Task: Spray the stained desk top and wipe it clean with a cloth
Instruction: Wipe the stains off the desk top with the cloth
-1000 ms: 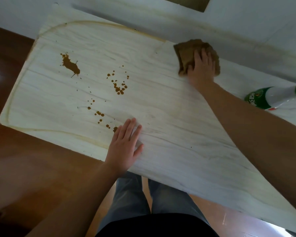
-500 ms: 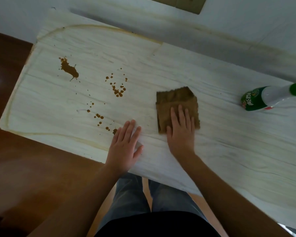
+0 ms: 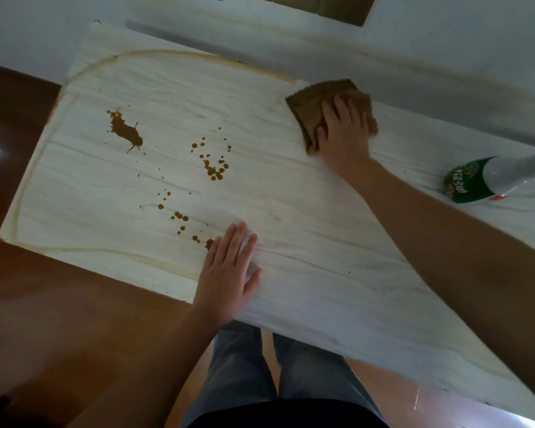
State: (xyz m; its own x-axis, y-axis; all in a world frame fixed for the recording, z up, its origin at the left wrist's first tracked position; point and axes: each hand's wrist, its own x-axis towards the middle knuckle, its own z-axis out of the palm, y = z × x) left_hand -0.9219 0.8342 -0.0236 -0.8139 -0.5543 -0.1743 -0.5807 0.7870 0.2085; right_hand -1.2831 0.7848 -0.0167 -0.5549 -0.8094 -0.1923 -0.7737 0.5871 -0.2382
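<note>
The pale, wood-grained worktop stands over a brown floor, with its far edge along a white wall. At the near edge the left grip lies flat and released, and it holds nothing. Its fingertips touch the nearest brown drops, so I think a small slide of this hand could smear them. Further in are a cluster of spots and a larger blot. I cannot tell if they are wet with spray; a dry wipe may only spread them. At the far edge the right grip presses the brown cloth with straight fingers, not clenched, well apart from every stain. A push there could crumple the cloth against the wall. The spray bottle lies on its side to the right; it may roll or leak if the forearm touches it.
</note>
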